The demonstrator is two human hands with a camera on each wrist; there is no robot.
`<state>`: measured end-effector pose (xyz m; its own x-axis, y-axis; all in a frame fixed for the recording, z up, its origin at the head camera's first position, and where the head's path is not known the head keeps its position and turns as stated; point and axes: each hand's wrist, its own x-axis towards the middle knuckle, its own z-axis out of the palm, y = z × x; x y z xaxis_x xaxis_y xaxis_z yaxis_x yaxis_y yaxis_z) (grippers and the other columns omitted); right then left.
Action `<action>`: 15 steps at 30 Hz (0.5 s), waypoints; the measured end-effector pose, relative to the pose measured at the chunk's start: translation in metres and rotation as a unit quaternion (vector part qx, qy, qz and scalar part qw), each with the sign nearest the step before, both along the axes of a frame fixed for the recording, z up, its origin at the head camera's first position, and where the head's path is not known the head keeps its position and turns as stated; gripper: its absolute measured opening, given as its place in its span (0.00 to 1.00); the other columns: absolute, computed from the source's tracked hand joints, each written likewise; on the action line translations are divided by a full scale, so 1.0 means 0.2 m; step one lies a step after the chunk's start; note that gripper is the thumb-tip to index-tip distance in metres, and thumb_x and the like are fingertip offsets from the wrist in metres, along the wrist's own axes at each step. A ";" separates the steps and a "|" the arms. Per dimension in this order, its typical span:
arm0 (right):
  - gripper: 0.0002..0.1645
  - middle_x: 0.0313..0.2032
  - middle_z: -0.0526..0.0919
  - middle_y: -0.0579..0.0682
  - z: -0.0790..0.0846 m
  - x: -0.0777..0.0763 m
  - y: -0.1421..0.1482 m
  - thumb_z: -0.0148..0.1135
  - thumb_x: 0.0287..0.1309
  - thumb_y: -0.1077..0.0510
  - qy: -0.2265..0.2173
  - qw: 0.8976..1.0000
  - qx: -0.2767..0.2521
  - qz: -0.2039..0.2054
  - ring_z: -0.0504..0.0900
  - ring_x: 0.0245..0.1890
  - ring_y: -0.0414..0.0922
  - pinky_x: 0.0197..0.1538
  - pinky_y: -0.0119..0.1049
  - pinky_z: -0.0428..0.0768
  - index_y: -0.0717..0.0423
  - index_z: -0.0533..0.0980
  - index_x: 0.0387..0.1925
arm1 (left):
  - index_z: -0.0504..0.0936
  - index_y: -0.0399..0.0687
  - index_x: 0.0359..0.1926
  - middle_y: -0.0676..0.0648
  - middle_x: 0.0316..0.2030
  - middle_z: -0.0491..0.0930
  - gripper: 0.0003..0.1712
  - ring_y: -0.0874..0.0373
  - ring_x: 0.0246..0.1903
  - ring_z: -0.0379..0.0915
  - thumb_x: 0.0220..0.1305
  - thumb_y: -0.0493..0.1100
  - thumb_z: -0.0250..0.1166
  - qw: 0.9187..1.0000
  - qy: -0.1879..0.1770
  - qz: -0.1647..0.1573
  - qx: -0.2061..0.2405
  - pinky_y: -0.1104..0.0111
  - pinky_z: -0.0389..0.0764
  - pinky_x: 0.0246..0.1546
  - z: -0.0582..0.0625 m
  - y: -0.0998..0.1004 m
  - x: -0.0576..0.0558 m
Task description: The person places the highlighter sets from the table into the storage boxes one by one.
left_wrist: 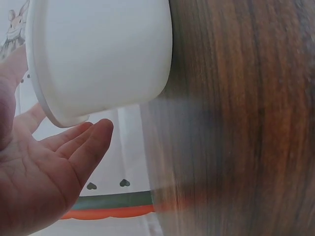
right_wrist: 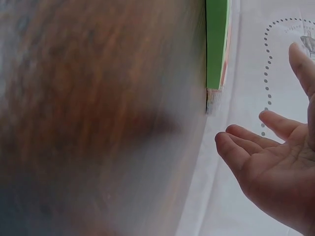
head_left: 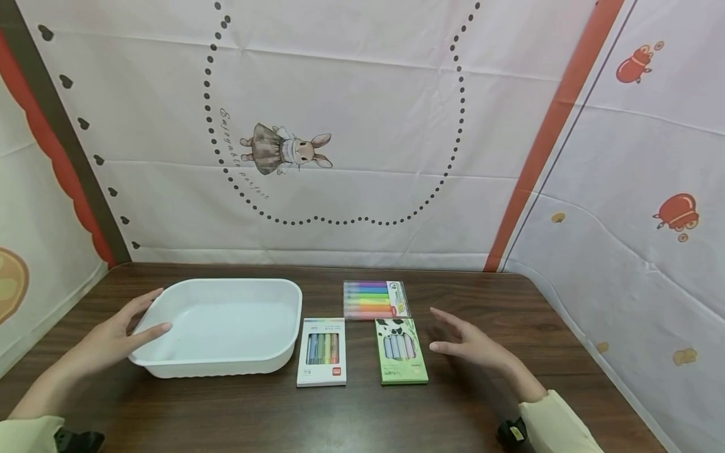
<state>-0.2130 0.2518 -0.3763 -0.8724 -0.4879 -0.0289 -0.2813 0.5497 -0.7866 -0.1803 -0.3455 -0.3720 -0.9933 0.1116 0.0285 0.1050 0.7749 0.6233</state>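
A white plastic basin (head_left: 226,368) stands on the left of the table. My left hand (head_left: 110,336) is at its left end, thumb over the rim and the other fingers outside, spread and not curled round it; in the left wrist view the fingertips (left_wrist: 102,129) lie right by the rim's corner. My right hand (head_left: 472,343) is held with loose, spread fingers just right of a green box of pens (head_left: 404,371), holding nothing. Left of that box lies a white box of coloured pens (head_left: 321,374). Behind them is a clear pack of rainbow-coloured markers (head_left: 368,301).
The dark wooden table (head_left: 255,415) ends at a white printed cloth (head_left: 368,126) hanging behind and along both sides. Both wrists wear dark straps with cameras. The three packs lie close together, right of the basin.
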 end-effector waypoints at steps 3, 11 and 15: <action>0.42 0.67 0.53 0.64 -0.01 0.00 -0.01 0.60 0.57 0.52 -0.009 1.000 -0.010 0.007 0.52 0.65 0.61 0.60 0.56 0.59 0.59 0.52 0.67 | 0.38 0.42 0.70 0.21 0.62 0.48 0.48 0.21 0.56 0.48 0.62 0.54 0.57 1.000 -0.001 -0.007 0.012 0.33 0.59 0.41 0.00 -0.01 0.00; 0.40 0.66 0.55 0.65 -0.02 0.00 -0.03 0.60 0.57 0.56 -0.045 0.998 -0.028 0.019 0.53 0.64 0.62 0.60 0.56 0.58 0.64 0.54 0.66 | 0.43 0.38 0.69 0.21 0.62 0.47 0.47 0.22 0.58 0.44 0.61 0.53 0.59 1.000 -0.006 -0.011 0.015 0.34 0.56 0.44 -0.02 -0.02 0.00; 0.40 0.66 0.55 0.65 -0.03 0.00 -0.03 0.61 0.56 0.57 -0.059 0.997 -0.039 0.022 0.53 0.65 0.61 0.61 0.55 0.58 0.65 0.54 0.66 | 0.43 0.39 0.69 0.21 0.62 0.46 0.46 0.23 0.58 0.44 0.62 0.53 0.58 1.000 -0.015 -0.010 0.023 0.35 0.56 0.44 -0.02 -0.02 0.00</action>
<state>-0.2139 0.2460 -0.3813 -0.8434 -0.5296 -0.0900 -0.2069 0.4747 -0.8555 -0.1800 -0.3499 -0.3763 -0.9913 0.1314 0.0037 0.1010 0.7437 0.6609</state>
